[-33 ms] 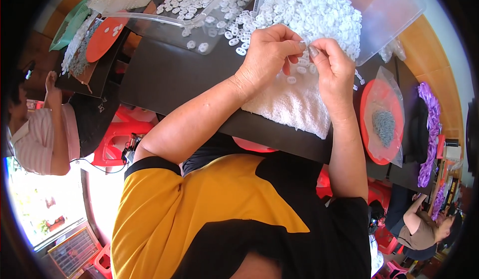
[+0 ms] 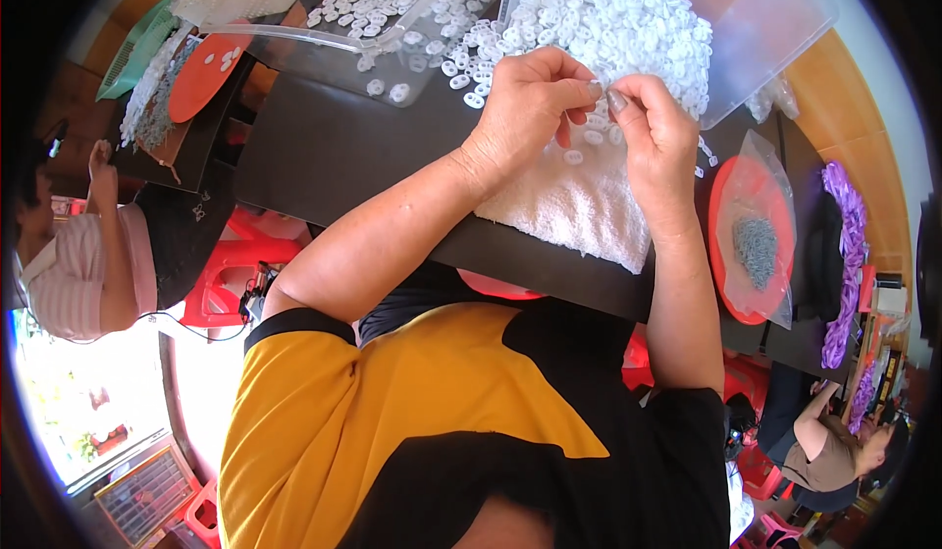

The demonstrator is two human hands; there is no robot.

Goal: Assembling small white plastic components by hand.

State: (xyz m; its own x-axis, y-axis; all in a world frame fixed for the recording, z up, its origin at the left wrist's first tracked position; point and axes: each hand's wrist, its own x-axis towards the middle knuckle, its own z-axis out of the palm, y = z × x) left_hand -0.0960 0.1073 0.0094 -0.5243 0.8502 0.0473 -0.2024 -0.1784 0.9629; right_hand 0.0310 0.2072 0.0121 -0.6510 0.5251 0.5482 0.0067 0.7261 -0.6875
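Note:
My left hand (image 2: 535, 98) and my right hand (image 2: 657, 127) meet above a white towel (image 2: 574, 210). Thumb and index finger are pinched together on each, fingertips nearly touching. Anything between them is too small or hidden to make out. Just beyond lies a big heap of small white oval plastic pieces (image 2: 613, 29) with holes, spilling from a clear plastic tub (image 2: 751, 39). A few loose ones, such as a white oval piece (image 2: 574, 157), rest on the towel beneath my fingers.
Right of my right forearm, an orange-red plate (image 2: 719, 206) carries a clear bag with small grey pieces (image 2: 756, 250). A purple bundle (image 2: 842, 264) lies farther right. Another clear tub (image 2: 324, 58) stands at the back left. One person (image 2: 88, 255) sits left, another (image 2: 824, 446) right.

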